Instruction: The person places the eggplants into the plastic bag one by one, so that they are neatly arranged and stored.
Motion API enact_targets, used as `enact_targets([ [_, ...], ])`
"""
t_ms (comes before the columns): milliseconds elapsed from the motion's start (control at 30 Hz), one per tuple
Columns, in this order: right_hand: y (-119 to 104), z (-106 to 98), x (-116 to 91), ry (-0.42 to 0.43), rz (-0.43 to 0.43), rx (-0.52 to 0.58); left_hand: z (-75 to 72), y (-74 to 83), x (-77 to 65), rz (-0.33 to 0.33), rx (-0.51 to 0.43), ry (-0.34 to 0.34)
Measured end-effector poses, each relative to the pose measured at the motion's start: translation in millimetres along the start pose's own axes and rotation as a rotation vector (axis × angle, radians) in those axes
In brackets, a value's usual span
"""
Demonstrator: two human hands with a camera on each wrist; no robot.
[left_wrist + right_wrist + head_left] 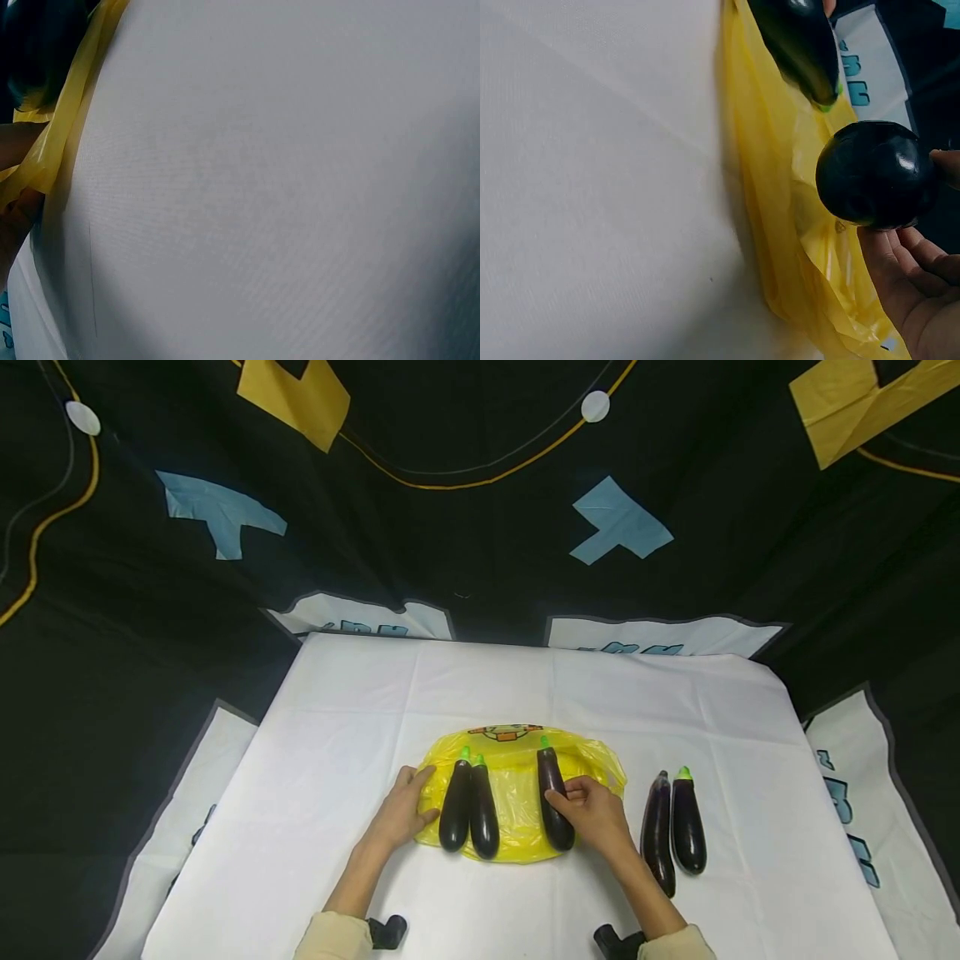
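Pinching left edge of yellow bag [517, 802] with left hand [401, 810]; grasping eggplant [550, 781] over bag's right side with right hand [597, 817]. Seemingly mid-placement. Next, probably: settle, let go, reach right for outer pair of eggplants [688, 827] on desk [780, 827].

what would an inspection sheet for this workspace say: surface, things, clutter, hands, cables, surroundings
Surface: table covered in white cloth, lightly creased
Job's things: thin yellow plastic bag, spread out; two glossy, long, dark purple eggplants on it; two similar eggplants on the cloth to the right
Clutter: nothing seen
Grippers: left hand pinches the bag's edge; right hand holds a fifth eggplant over the bag
Cables: nothing seen
Surroundings: black fabric curtain with yellow and blue patches
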State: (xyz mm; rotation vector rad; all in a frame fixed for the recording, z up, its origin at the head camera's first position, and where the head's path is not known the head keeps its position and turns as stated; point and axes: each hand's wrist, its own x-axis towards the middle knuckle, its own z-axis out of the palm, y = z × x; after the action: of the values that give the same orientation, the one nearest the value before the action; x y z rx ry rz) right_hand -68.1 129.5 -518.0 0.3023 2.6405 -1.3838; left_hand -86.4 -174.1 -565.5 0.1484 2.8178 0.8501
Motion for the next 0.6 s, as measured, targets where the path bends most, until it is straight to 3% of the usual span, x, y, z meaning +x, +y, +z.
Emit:
enact_targets([
  [600,-1.2,32.0,7.2,-0.05,-0.028,-0.063,0.1,-0.5,-0.5,0.02,0.009,0.006],
])
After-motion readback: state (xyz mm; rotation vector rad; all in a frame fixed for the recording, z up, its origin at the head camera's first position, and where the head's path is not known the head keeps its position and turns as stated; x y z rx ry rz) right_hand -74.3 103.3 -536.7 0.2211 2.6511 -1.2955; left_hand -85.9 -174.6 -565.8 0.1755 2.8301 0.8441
